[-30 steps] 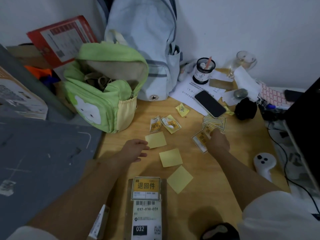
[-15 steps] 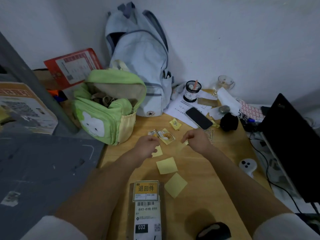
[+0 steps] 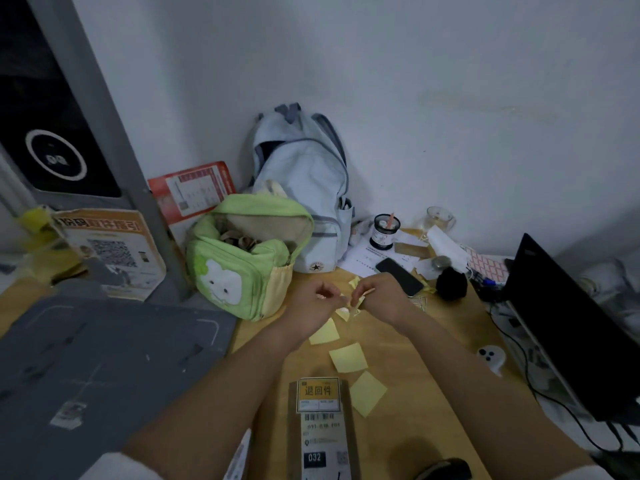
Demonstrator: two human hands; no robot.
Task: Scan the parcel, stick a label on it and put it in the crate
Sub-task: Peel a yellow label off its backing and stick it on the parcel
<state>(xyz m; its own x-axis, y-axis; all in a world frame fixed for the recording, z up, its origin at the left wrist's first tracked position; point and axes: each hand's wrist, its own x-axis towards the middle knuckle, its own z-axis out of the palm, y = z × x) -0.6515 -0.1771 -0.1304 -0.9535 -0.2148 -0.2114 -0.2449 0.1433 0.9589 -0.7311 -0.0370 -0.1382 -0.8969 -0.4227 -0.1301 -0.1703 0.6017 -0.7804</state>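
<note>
While the parcel [image 3: 320, 431] lies at 6 o'clock on the desk [image 3: 433, 393], already carrying a yellow sticker [image 3: 318, 393], three yellow notes [image 3: 348, 357] lie just beyond it. Farther, toward 12 o'clock, the left hand [image 3: 317, 304] and right hand [image 3: 379, 296] meet, fingers [image 3: 356, 299] pinched together on a small label [image 3: 353, 304]. A green bag [image 3: 242, 258] stands at 10 o'clock.

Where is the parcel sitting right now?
In the head view the parcel lies on the wooden table at bottom centre, between the forearms, just left of the nearest yellow sticky note.
</note>
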